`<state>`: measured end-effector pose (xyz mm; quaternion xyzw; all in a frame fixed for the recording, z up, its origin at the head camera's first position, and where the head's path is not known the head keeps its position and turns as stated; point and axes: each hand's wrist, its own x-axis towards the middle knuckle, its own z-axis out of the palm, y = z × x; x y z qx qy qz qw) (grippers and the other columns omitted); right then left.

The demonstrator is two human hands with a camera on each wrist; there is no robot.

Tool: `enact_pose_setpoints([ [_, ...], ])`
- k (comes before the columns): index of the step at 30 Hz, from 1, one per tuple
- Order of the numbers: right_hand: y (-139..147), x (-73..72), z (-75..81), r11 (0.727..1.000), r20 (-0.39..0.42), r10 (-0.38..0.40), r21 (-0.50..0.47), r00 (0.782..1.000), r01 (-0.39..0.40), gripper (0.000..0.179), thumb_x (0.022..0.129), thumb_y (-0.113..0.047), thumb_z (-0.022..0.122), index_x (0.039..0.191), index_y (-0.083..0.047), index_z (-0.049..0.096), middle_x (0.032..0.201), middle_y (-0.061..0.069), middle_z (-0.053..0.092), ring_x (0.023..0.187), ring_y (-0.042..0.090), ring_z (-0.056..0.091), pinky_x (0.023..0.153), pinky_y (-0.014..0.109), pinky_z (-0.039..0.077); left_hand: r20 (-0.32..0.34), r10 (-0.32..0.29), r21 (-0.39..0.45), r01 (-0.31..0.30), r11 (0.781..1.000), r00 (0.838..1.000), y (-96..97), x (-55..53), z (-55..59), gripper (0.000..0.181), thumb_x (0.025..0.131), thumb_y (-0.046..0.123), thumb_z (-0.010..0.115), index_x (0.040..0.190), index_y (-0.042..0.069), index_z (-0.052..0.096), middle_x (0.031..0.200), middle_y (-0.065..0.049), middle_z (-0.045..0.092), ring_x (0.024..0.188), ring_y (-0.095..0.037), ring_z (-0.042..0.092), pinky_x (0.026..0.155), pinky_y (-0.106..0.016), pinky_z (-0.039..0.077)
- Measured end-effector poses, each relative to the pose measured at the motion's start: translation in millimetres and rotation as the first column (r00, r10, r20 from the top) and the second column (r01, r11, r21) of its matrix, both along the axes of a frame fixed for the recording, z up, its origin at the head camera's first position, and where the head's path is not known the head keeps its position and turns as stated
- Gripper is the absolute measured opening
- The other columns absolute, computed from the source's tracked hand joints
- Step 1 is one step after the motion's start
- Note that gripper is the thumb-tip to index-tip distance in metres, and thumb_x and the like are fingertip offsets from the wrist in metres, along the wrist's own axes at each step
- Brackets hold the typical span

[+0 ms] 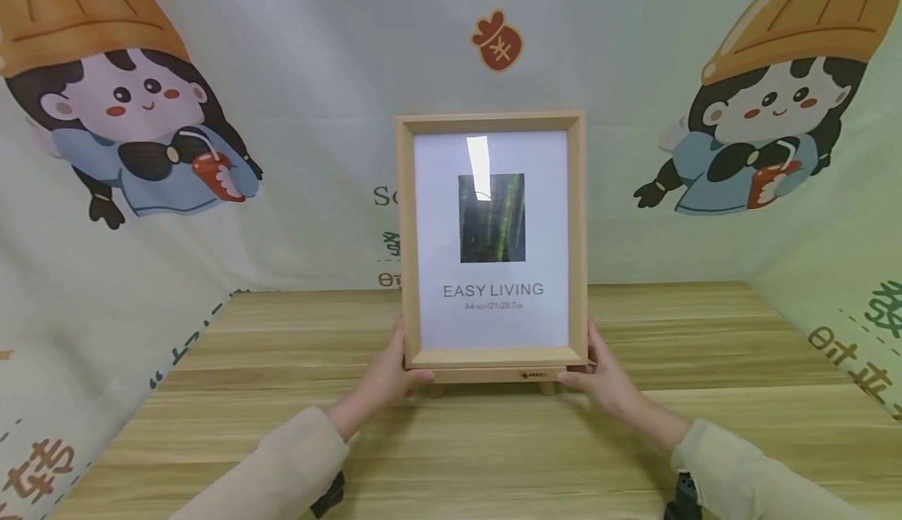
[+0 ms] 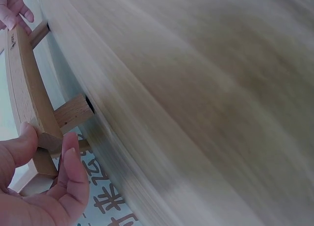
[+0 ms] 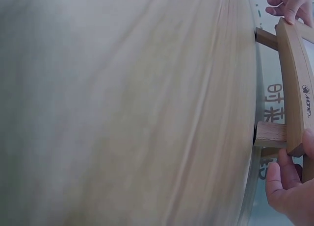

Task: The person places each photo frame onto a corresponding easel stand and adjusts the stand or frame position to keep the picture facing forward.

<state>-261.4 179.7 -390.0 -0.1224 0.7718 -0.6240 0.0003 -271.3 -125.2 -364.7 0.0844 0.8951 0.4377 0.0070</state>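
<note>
A picture frame [image 1: 578,238] with a light wooden border stands upright, tilted slightly back, on the ledge of a small wooden tabletop easel [image 1: 486,376]. Behind its glazing, a white sheet carries a dark green picture and the words "EASY LIVING". My left hand [image 1: 383,375] holds the ledge's left end, thumb on the front and fingers curled behind. At the opposite end my right hand [image 1: 611,385] grips likewise, its thumb on the ledge front. Short easel legs [image 2: 74,113] reach down to the tabletop in the left wrist view. The easel's back is hidden.
The wood-grain table [image 1: 486,457] spreads in front of the easel and to both sides. A pale cloth backdrop [image 1: 317,50] with cartoon figures and lettering rises behind and along the sides. Dark straps [image 1: 329,495] show below the sleeves.
</note>
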Motion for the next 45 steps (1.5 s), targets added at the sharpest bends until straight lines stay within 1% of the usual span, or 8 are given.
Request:
enact_pose_setpoints([
  [4,2.3,0.9,0.6,1.000,-0.007,0.000,-0.001,1.000,0.000,0.102,0.078,0.017,0.057,0.145,-0.013,-0.014,0.134,0.037,0.026,0.105,0.043,0.051,0.080,0.029,0.053,-0.001,-0.005,-0.004,0.005,1.000,1.000,3.0,0.9,1.2,0.098,0.077,0.008,0.070,0.147,0.011,0.002,0.119,-0.035,0.049,0.053,-0.020,0.054,0.046,-0.028,0.048],
  [9,5.0,2.5,2.5,0.999,0.001,-0.019,0.029,1.000,0.019,0.103,0.079,0.014,0.059,0.145,-0.015,-0.014,0.134,0.037,0.027,0.107,0.045,0.051,0.083,0.034,0.052,0.009,-0.010,-0.012,0.010,1.000,1.000,6.8,2.2,3.5,0.097,0.078,0.010,0.070,0.147,0.012,0.002,0.119,-0.035,0.049,0.054,-0.022,0.054,0.047,-0.028,0.047],
  [13,8.3,2.6,2.6,0.999,0.002,-0.022,0.038,1.000,0.022,0.103,0.079,0.013,0.060,0.145,-0.016,-0.014,0.134,0.037,0.028,0.107,0.046,0.050,0.084,0.037,0.051,0.001,-0.025,-0.002,0.025,1.000,1.000,9.5,2.0,2.5,0.097,0.078,0.009,0.070,0.147,0.012,0.002,0.117,-0.034,0.051,0.054,-0.022,0.054,0.047,-0.029,0.046],
  [18,12.2,1.6,1.9,0.999,0.011,-0.027,0.045,1.000,0.026,0.103,0.079,0.012,0.060,0.146,-0.017,-0.014,0.134,0.037,0.028,0.109,0.047,0.049,0.086,0.037,0.051,-0.001,-0.027,0.009,0.027,1.000,1.000,12.1,0.4,1.0,0.097,0.078,0.008,0.070,0.147,0.013,0.002,0.116,-0.034,0.050,0.052,-0.021,0.052,0.046,-0.028,0.046],
  [22,14.7,2.3,1.9,0.999,0.009,-0.024,0.049,1.000,0.023,0.103,0.079,0.010,0.061,0.145,-0.015,-0.015,0.133,0.038,0.028,0.110,0.048,0.048,0.086,0.038,0.050,0.007,-0.016,-0.008,0.016,1.000,1.000,13.8,-0.5,1.1,0.099,0.078,0.010,0.070,0.147,0.012,0.001,0.114,-0.034,0.052,0.051,-0.020,0.052,0.045,-0.028,0.046],
  [32,19.8,2.2,1.1,0.998,0.011,-0.028,0.051,1.000,0.028,0.103,0.080,0.011,0.060,0.145,-0.016,-0.015,0.130,0.039,0.030,0.108,0.047,0.050,0.084,0.038,0.051,-0.010,-0.021,-0.010,0.021,1.000,1.000,19.0,-1.1,0.8,0.098,0.077,0.009,0.071,0.147,0.010,0.002,0.109,-0.034,0.054,0.048,-0.019,0.052,0.043,-0.028,0.045],
  [38,22.3,2.0,1.7,0.998,0.007,-0.031,0.050,0.999,0.031,0.103,0.080,0.011,0.060,0.146,-0.019,-0.013,0.126,0.039,0.034,0.106,0.045,0.051,0.084,0.038,0.052,0.003,-0.018,-0.025,0.018,1.000,1.000,21.5,-2.2,0.0,0.099,0.078,0.012,0.071,0.147,0.010,0.000,0.111,-0.034,0.054,0.048,-0.018,0.052,0.045,-0.028,0.045],
  [45,24.6,1.9,1.2,0.999,0.003,-0.027,0.044,1.000,0.027,0.102,0.080,0.012,0.059,0.146,-0.018,-0.013,0.126,0.039,0.033,0.108,0.046,0.050,0.084,0.037,0.052,0.010,-0.018,-0.031,0.018,0.999,1.000,24.2,-2.4,-0.9,0.100,0.078,0.013,0.070,0.147,0.011,-0.002,0.110,-0.033,0.055,0.049,-0.020,0.053,0.045,-0.028,0.045],
])
